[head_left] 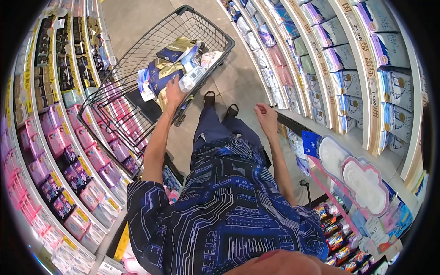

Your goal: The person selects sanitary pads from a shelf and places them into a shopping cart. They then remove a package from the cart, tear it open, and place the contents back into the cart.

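Observation:
My left hand (174,93) is inside the shopping cart (133,52), its slightly bent fingers apart and over the dark blue and gold packs (160,73). Right beside its thumb side lies a clear and white plastic package (191,79); the hand seems to touch its edge, without a visible grip. A blue and white pack (145,85) sits to the left in the cart, and a pale pack (210,59) to the right. My right hand (266,117) hangs in the air near the right shelf, fingers loosely curled and apart, with nothing in it.
Shelves with pink and purple packs (57,135) curve along the left. White shelves of grey-blue packs (343,57) line the right. A display board with pad samples (366,188) juts out at lower right. Tiled floor (215,85) shows between cart and right shelves.

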A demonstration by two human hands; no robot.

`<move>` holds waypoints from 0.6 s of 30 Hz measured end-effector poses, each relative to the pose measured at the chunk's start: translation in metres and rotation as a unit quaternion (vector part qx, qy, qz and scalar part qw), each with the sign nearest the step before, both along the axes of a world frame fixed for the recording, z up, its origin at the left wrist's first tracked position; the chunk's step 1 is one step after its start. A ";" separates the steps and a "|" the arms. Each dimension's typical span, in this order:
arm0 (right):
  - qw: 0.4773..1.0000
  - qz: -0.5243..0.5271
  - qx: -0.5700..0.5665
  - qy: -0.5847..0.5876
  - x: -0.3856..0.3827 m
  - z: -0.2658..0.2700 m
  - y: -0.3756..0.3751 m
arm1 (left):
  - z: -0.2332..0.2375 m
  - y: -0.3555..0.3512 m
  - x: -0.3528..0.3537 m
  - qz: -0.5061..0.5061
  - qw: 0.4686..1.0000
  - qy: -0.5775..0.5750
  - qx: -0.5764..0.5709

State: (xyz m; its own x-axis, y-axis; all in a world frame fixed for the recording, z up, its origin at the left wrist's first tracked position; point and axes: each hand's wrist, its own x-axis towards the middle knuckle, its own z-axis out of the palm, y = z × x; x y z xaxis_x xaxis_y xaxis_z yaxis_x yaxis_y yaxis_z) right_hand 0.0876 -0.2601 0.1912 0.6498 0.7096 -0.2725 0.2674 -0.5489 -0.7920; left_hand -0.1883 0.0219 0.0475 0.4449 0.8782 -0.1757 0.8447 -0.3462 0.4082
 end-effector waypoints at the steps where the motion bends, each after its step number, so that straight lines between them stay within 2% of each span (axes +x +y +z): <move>1: 1.000 -0.014 -0.003 -0.011 0.002 -0.004 0.000 | -0.007 0.004 0.005 -0.039 0.999 0.003 0.001; 5: 0.999 -0.051 -0.003 -0.012 0.004 -0.001 0.005 | -0.049 0.014 0.018 -0.153 0.987 0.034 0.021; 8: 0.998 -0.055 -0.036 -0.020 -0.006 0.005 0.020 | -0.032 0.011 0.024 -0.124 0.991 0.004 -0.041; 11: 0.997 -0.049 -0.055 -0.016 -0.021 0.013 0.043 | -0.051 0.012 0.022 -0.113 0.993 0.002 -0.026; 14: 0.998 -0.030 -0.054 -0.008 -0.033 0.013 0.063 | -0.041 0.023 0.027 -0.001 0.995 -0.037 -0.092; 15: 0.999 -0.021 -0.049 -0.003 -0.037 0.014 0.071 | -0.043 0.031 0.025 0.060 0.992 -0.089 -0.072; 18: 0.999 0.005 -0.043 0.013 -0.048 0.028 0.096 | -0.046 0.074 0.007 0.220 0.915 -0.223 -0.253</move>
